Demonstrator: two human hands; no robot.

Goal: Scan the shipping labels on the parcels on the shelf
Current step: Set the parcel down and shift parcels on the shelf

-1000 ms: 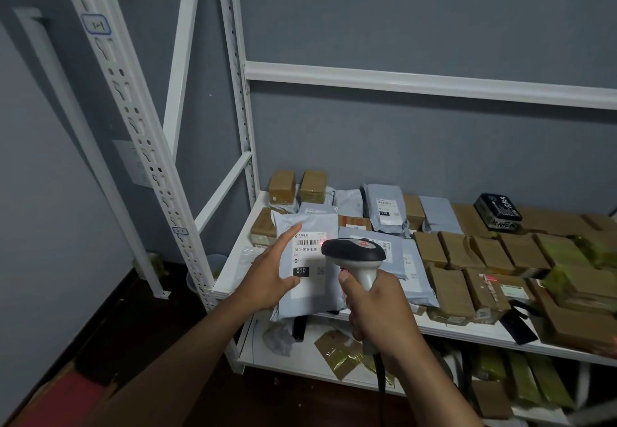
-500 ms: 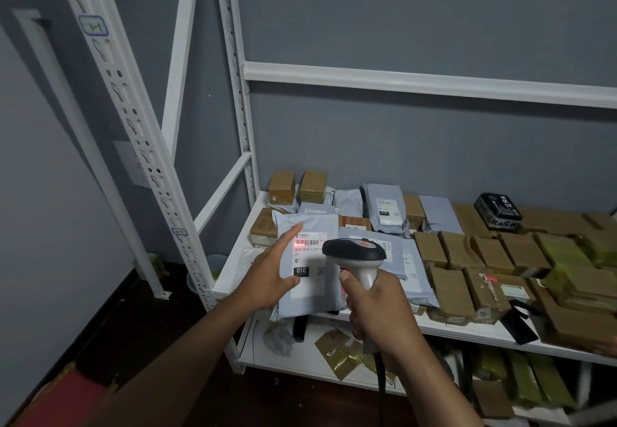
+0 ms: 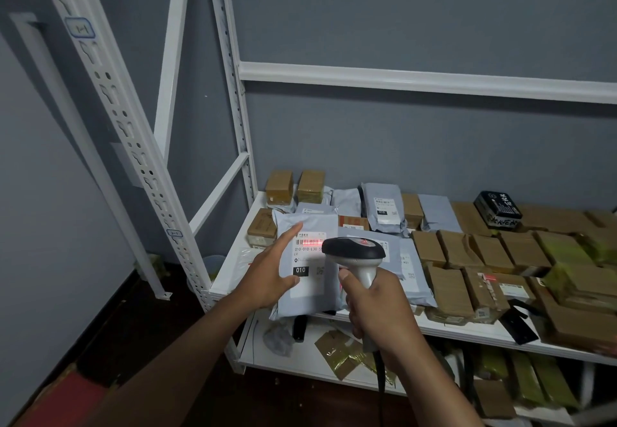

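Observation:
A grey mailer parcel (image 3: pixel 317 226) lies at the front left of the white shelf (image 3: pixel 230 276). Its white shipping label (image 3: pixel 309 261) faces up, and a red scan line crosses the barcode. My left hand (image 3: pixel 270 274) rests flat on the parcel's left side, fingers straight, index finger pointing up beside the label. My right hand (image 3: pixel 379 306) grips the handle of a grey and black barcode scanner (image 3: pixel 355 253), whose head hangs over the right part of the label. The scanner's cable drops below my wrist.
Several brown cardboard parcels (image 3: pixel 494 256) and more grey mailers (image 3: pixel 384 206) cover the shelf to the right and back. A black box (image 3: pixel 497 209) sits at the rear right. A perforated white upright (image 3: pixel 133 146) stands at left. A lower shelf (image 3: pixel 283 360) holds gold wrappers and bags.
The red scan light has shifted from a small dot left of the barcode to a line across it. Both hands have stayed nearly still.

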